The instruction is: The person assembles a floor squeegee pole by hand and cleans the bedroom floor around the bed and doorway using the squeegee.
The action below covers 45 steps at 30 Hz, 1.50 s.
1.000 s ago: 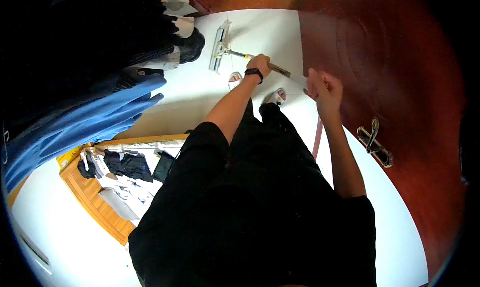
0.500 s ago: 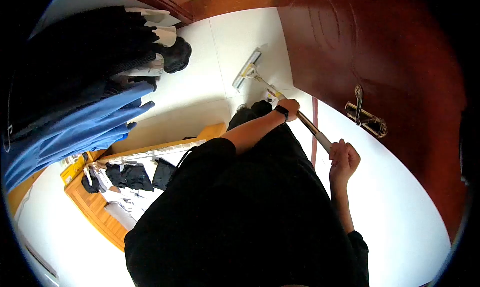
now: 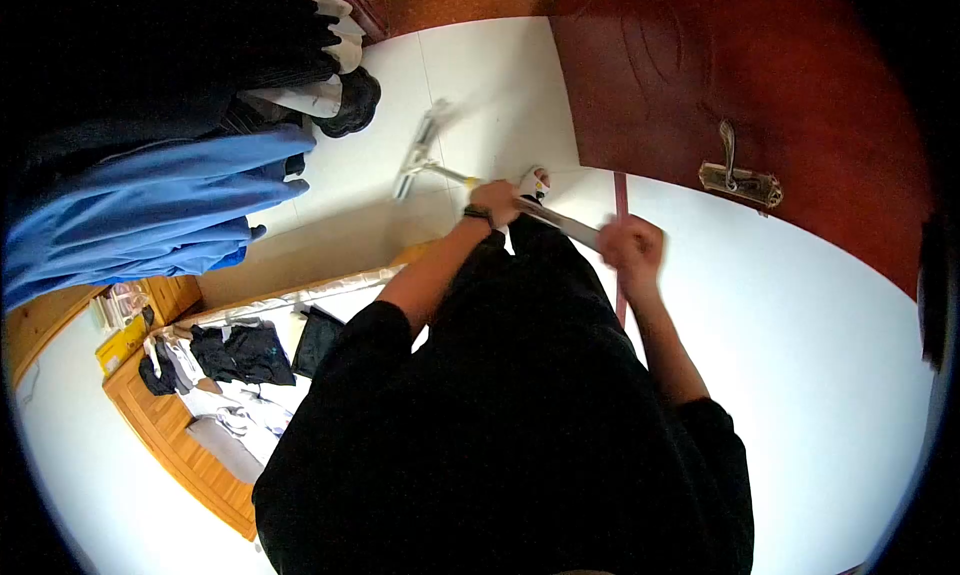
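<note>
A flat-headed mop (image 3: 418,155) rests its head on the pale tiled floor, slightly blurred, with its pole slanting down to the right. My left hand (image 3: 496,203), with a dark band at the wrist, is wrapped round the middle of the pole. Further up, my right hand (image 3: 632,243) is closed round the grey end of the pole. A foot in a white slipper (image 3: 536,182) shows just beyond the pole, between the two hands.
Blue and black clothes (image 3: 160,205) hang at the left. Below them stands a wooden bed (image 3: 180,445) with garments on it. A dark red door (image 3: 740,85) with a metal handle (image 3: 738,180) is at the right. A dark round object (image 3: 352,103) lies near the hanging clothes.
Compared with half a second ago, the mop head has swung left across the floor. Both hands have moved left with the pole, the right one also upward in view.
</note>
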Each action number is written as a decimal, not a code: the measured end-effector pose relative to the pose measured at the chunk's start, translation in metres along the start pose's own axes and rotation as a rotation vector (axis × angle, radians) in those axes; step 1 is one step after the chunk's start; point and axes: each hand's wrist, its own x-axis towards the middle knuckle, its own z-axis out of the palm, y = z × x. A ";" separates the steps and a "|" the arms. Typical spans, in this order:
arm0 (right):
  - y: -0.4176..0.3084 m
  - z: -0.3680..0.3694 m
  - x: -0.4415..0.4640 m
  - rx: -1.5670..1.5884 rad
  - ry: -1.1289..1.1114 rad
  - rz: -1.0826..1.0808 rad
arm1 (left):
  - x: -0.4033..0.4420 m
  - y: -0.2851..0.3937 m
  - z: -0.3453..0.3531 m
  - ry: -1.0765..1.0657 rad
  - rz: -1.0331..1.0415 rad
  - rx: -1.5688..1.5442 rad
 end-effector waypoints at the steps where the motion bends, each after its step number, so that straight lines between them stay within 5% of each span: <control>1: 0.007 0.025 0.006 -0.070 -0.058 0.054 | -0.014 -0.027 -0.006 -0.018 -0.028 0.050; 5: 0.055 0.110 0.034 -0.389 -0.346 -0.075 | -0.058 -0.144 0.037 0.282 -0.278 -0.065; 7: 0.058 0.147 0.040 -0.301 -0.407 -0.163 | -0.075 -0.173 0.046 0.372 -0.205 0.011; 12: 0.059 0.157 0.056 -0.240 -0.440 -0.068 | -0.064 -0.215 0.068 0.551 -0.304 -0.386; 15: 0.063 0.121 0.056 -0.280 -0.317 -0.137 | -0.046 -0.122 0.028 0.359 -0.389 -0.021; 17: 0.050 0.079 0.052 -0.210 -0.263 -0.044 | -0.020 -0.087 0.033 0.275 -0.375 -0.077; 18: 0.027 0.061 0.040 -0.147 -0.209 0.083 | -0.005 -0.071 0.038 0.200 -0.344 -0.062; 21: 0.035 -0.013 0.007 -0.155 -0.065 -0.046 | 0.022 0.005 0.043 0.017 -0.197 0.070; 27: 0.060 -0.110 -0.109 -0.007 0.362 0.078 | 0.061 0.101 0.143 0.021 0.141 0.151; 33: 0.091 -0.148 -0.244 0.118 0.665 0.143 | 0.030 0.189 0.220 -0.430 0.273 0.429; 39: 0.033 -0.190 -0.313 0.025 0.831 0.149 | -0.009 0.273 0.298 -0.555 0.443 0.373; 45: -0.005 -0.179 -0.342 -0.036 0.829 0.072 | -0.068 0.318 0.269 -0.607 0.568 0.249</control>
